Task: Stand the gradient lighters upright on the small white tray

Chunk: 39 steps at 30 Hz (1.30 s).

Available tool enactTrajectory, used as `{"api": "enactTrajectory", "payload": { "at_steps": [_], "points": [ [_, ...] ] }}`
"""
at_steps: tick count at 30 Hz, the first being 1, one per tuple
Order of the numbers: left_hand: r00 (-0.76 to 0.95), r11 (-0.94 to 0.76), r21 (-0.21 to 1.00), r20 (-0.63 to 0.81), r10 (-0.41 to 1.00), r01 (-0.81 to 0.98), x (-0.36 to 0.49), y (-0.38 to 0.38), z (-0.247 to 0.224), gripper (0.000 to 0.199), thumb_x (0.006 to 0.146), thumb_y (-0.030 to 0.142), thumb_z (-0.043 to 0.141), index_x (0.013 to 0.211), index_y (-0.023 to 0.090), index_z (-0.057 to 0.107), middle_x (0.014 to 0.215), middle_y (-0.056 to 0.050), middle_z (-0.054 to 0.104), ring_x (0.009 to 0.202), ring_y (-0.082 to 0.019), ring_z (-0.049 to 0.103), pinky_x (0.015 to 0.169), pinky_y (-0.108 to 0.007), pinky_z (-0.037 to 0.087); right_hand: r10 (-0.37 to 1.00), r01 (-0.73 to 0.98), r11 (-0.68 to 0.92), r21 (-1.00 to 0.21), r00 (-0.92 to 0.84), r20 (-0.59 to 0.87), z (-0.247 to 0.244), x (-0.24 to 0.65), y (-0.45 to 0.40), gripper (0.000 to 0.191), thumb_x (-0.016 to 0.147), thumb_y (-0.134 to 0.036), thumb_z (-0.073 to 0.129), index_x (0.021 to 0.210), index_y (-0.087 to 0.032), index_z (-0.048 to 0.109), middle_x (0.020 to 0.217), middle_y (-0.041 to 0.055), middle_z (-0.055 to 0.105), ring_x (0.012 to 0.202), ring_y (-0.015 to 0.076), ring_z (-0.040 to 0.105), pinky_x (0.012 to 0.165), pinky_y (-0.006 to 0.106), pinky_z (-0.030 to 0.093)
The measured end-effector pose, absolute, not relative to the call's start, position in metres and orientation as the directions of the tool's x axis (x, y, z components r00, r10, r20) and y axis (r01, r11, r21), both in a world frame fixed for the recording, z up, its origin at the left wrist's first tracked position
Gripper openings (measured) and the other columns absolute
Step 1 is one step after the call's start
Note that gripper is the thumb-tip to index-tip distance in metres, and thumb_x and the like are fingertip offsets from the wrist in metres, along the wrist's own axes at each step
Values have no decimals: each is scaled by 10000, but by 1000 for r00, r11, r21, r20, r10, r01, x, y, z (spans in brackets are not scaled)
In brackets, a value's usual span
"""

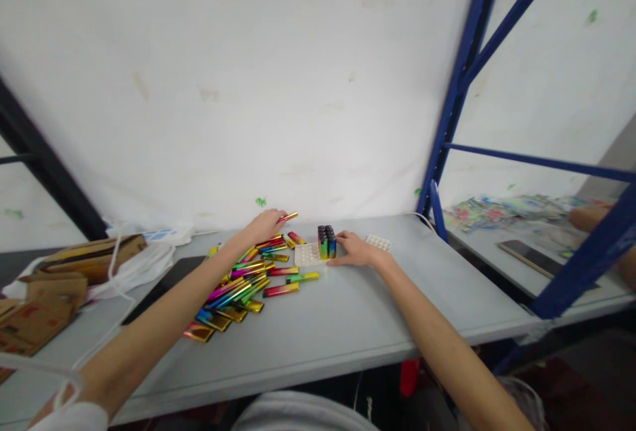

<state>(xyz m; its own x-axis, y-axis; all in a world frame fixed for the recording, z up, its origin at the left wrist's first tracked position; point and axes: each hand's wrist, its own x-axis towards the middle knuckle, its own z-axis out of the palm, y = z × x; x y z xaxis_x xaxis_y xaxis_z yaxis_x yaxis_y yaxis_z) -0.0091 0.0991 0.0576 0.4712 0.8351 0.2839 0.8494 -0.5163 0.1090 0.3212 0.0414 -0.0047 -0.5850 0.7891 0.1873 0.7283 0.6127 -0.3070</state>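
My left hand pinches one slim, shiny gold-and-red lighter above the back of the table. Below and left of it lies a loose pile of metallic rainbow-coloured lighters. A white holed tray sits right of the pile. Two rows of lighters stand upright at the tray's right end, black ends up. My right hand grips that end, thumb at the front corner and fingers beside the standing lighters. A second white holed tray lies behind my right hand.
Cardboard boxes and white plastic bags stand on the left, beside a dark flat panel. A blue metal frame rises on the right. Beyond it, another person's hand is near a phone and colourful packets.
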Motion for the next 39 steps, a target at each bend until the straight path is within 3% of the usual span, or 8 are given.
{"api": "enactTrajectory", "payload": {
  "at_steps": [4, 8, 16, 21, 25, 28, 31, 39],
  "points": [
    [388, -522, 312, 400, 830, 794, -2, 59, 73, 446, 1004, 452, 460, 1263, 178, 697, 773, -55, 744, 732, -227, 695, 730, -308, 509, 790, 725, 611, -317, -585, 184, -5, 322, 42, 733, 840, -617, 813, 1375, -129, 695, 1391, 218, 661, 1266, 364, 640, 1103, 439, 502],
    [306, -567, 588, 488, 817, 576, 16, 26, 80, 495, 907, 524, 663, 1286, 207, 640, 777, -9, 742, 660, -180, 661, 638, -268, 493, 789, 717, 612, -334, -584, 191, -8, 323, 43, 716, 835, -618, 819, 1367, -154, 700, 1376, 198, 668, 1247, 353, 646, 1102, 446, 500],
    [199, -321, 945, 304, 932, 59, 34, 13, 60, 433, 809, 550, 818, 926, 156, 683, 891, -87, 764, 791, -198, 733, 798, -348, 603, 774, 717, 631, -296, -608, 176, -7, 325, 43, 780, 857, -688, 768, 1392, -128, 684, 1366, 213, 662, 1287, 367, 618, 1136, 460, 467],
    [269, -188, 978, 204, 941, -84, 40, 3, 51, 469, 810, 554, 840, 975, 166, 632, 817, -36, 728, 793, -189, 731, 860, -391, 613, 779, 719, 623, -307, -608, 157, -8, 326, 44, 773, 868, -679, 762, 1392, -117, 677, 1397, 219, 641, 1304, 366, 603, 1144, 456, 460],
    [326, -158, 981, 185, 927, -110, 51, -3, 43, 463, 858, 575, 771, 1065, 195, 608, 721, 40, 611, 620, -128, 615, 666, -320, 588, 784, 726, 617, -305, -602, 152, -8, 327, 44, 742, 870, -673, 763, 1368, -129, 689, 1384, 209, 642, 1295, 359, 608, 1134, 451, 466],
    [354, -127, 989, 145, 924, -76, 58, -7, 38, 438, 886, 615, 706, 1048, 236, 556, 665, 81, 516, 479, -84, 426, 472, -223, 401, 783, 722, 617, -312, -604, 150, -8, 327, 43, 750, 867, -677, 764, 1369, -125, 686, 1388, 211, 640, 1297, 359, 606, 1136, 447, 465],
    [300, -149, 985, 118, 947, 84, 64, -10, 35, 472, 898, 701, 618, 901, 241, 512, 607, 111, 352, 446, -78, 283, 437, -213, 225, 780, 716, 621, -320, -604, 161, -7, 327, 42, 727, 871, -655, 771, 1371, -133, 686, 1394, 205, 642, 1298, 359, 607, 1139, 455, 464],
    [228, -473, 645, 429, 874, 600, 75, -16, 34, 467, 951, 495, 432, 568, 232, 383, 539, 48, 382, 564, -137, 401, 586, -307, 257, 782, 715, 619, -325, -599, 173, -7, 326, 41, 700, 861, -623, 792, 1351, -132, 702, 1390, 209, 647, 1294, 363, 613, 1132, 453, 475]
  ]
}}
